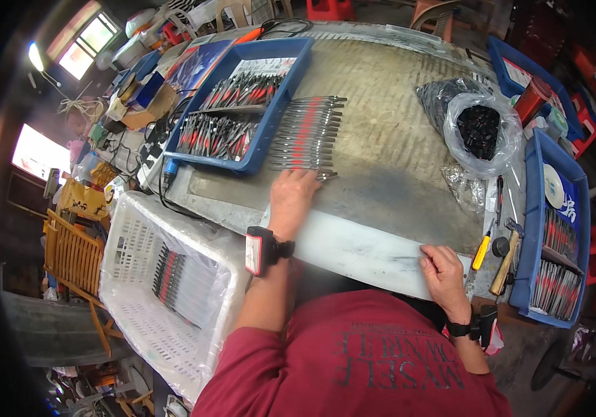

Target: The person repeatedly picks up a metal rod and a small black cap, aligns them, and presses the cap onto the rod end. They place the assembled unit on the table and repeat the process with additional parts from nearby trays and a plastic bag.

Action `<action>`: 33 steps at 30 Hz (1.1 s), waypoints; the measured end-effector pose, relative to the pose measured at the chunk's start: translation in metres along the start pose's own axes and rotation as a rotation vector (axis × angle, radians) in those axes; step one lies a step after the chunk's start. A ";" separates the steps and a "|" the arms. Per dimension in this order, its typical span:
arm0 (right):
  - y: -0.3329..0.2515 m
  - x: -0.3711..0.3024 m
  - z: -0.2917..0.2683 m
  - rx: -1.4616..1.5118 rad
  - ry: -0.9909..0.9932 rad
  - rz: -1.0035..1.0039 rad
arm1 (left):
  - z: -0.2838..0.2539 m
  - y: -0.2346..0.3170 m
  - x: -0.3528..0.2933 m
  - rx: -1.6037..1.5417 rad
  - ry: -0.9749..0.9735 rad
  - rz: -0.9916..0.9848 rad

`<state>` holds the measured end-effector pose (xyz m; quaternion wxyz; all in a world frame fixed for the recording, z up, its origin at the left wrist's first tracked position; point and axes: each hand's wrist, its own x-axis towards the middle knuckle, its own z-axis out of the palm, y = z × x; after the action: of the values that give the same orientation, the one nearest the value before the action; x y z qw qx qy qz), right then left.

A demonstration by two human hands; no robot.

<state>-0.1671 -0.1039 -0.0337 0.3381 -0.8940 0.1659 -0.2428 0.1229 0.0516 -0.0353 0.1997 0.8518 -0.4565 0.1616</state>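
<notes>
On the tabletop (374, 125), slim metal tools with red middle sections (305, 132) lie side by side in a row, just right of a blue divided tray (251, 165) filled with similar tools. The left hand (292, 200) is positioned at the near end of this row, fingers bent downward; whether they grip the nearest tool cannot be determined. The right hand (446, 280) rests at the right end of a white panel (353, 249) along the near edge, fingers loosely curled; any hold on the panel cannot be confirmed. A clear plastic bag (456, 154) of black parts stands at far right. Nearer, a yellow-handled screwdriver (480, 253) lies beside a wooden-handled hammer (505, 267). A white perforated basket (146, 339) sits at lower left.
</notes>
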 end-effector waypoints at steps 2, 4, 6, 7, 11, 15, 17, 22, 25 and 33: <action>0.000 0.000 0.000 -0.003 0.010 -0.018 | 0.004 -0.008 -0.001 0.082 -0.011 -0.001; 0.000 0.000 0.001 0.001 0.015 -0.012 | 0.008 -0.012 -0.002 0.073 0.000 0.009; 0.000 0.000 0.001 0.002 0.018 -0.011 | 0.010 -0.014 -0.002 0.104 -0.005 0.023; 0.000 0.000 0.001 0.001 0.018 -0.014 | 0.010 -0.014 -0.002 0.134 -0.008 0.036; 0.002 -0.001 -0.001 -0.023 -0.009 -0.027 | 0.009 -0.010 -0.003 0.183 0.041 0.059; 0.003 -0.001 0.000 -0.020 -0.002 -0.035 | 0.006 -0.008 -0.003 0.131 0.022 0.001; 0.003 -0.001 0.000 -0.020 -0.008 -0.029 | 0.004 -0.009 -0.003 0.052 0.019 -0.042; 0.002 0.000 0.002 0.007 0.025 -0.028 | 0.003 -0.012 -0.003 -0.033 0.011 -0.048; 0.001 0.000 0.000 -0.012 0.001 -0.020 | 0.005 -0.014 -0.002 -0.024 0.054 -0.026; 0.000 0.000 0.002 0.005 0.023 -0.015 | 0.010 -0.020 0.001 -0.063 0.091 -0.013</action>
<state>-0.1664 -0.1027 -0.0346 0.3367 -0.8915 0.1625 -0.2558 0.1407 0.0561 -0.0475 0.2481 0.8399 -0.4462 0.1841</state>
